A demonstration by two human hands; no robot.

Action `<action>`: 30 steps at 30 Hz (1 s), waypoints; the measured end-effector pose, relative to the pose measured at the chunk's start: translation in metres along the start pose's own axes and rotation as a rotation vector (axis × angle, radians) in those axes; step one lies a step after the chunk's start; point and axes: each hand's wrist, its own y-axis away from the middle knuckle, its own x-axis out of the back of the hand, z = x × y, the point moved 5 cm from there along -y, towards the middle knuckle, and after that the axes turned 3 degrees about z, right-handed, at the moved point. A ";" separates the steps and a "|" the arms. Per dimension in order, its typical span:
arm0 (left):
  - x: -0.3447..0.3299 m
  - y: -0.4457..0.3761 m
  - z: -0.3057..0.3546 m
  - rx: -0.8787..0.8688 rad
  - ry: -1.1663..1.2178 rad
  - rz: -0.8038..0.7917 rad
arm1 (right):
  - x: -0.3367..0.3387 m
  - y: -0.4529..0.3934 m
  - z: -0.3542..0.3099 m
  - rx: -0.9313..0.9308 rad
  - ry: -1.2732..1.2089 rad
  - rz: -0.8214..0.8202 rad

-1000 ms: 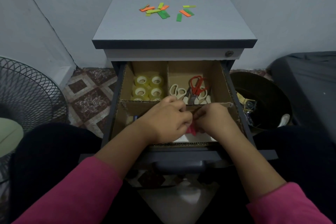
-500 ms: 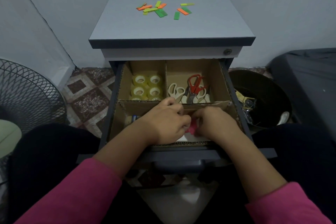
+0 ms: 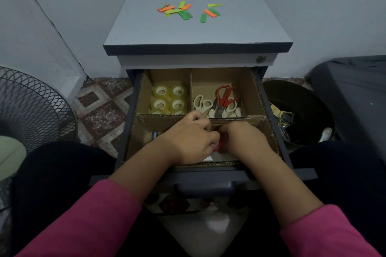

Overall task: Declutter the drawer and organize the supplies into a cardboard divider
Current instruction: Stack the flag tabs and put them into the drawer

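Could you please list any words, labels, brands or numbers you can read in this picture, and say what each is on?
No text can be read here.
The tape rolls, scissors and coloured strips show no print.
A small blue-marked item by the left hand is too blurred to read.

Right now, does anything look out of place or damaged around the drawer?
Yes. Coloured tabs lie scattered loose on the cabinet top, not in the divider, whose cross wall looks bent and frayed near the right end.
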 end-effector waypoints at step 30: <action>0.004 0.001 -0.003 0.018 0.003 0.014 | 0.007 -0.002 0.017 -0.054 -0.045 -0.006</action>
